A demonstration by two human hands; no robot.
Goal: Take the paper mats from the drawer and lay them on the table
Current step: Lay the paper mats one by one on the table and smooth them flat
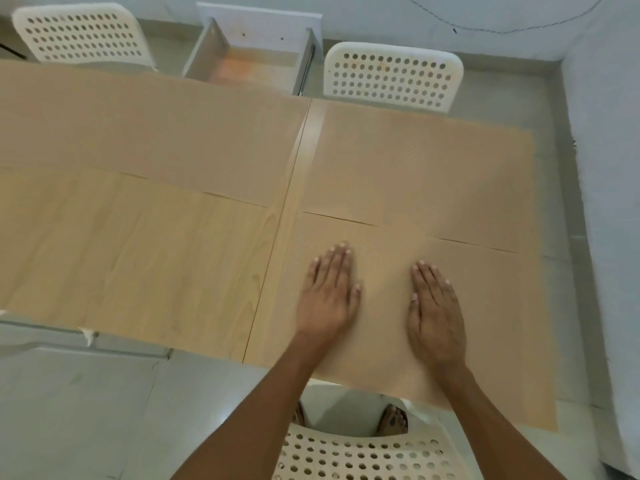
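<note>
Three brown paper mats lie on the light wooden table [166,258]. One mat [138,133] covers the far left, a second [415,168] the far right. The third mat [485,323] lies at the near right, with its near edge hanging past the table's edge. My left hand [327,296] and my right hand [434,313] rest flat on this near mat, palms down, fingers straight and close together, holding nothing. The white drawer [214,46] stands pulled out beyond the table's far edge, with nothing visible inside it.
Two white perforated chairs stand at the far side, one at the left [79,32] and one at the right [394,76]. A third chair [363,455] is right below me, with feet behind it. A white wall [609,202] runs along the right.
</note>
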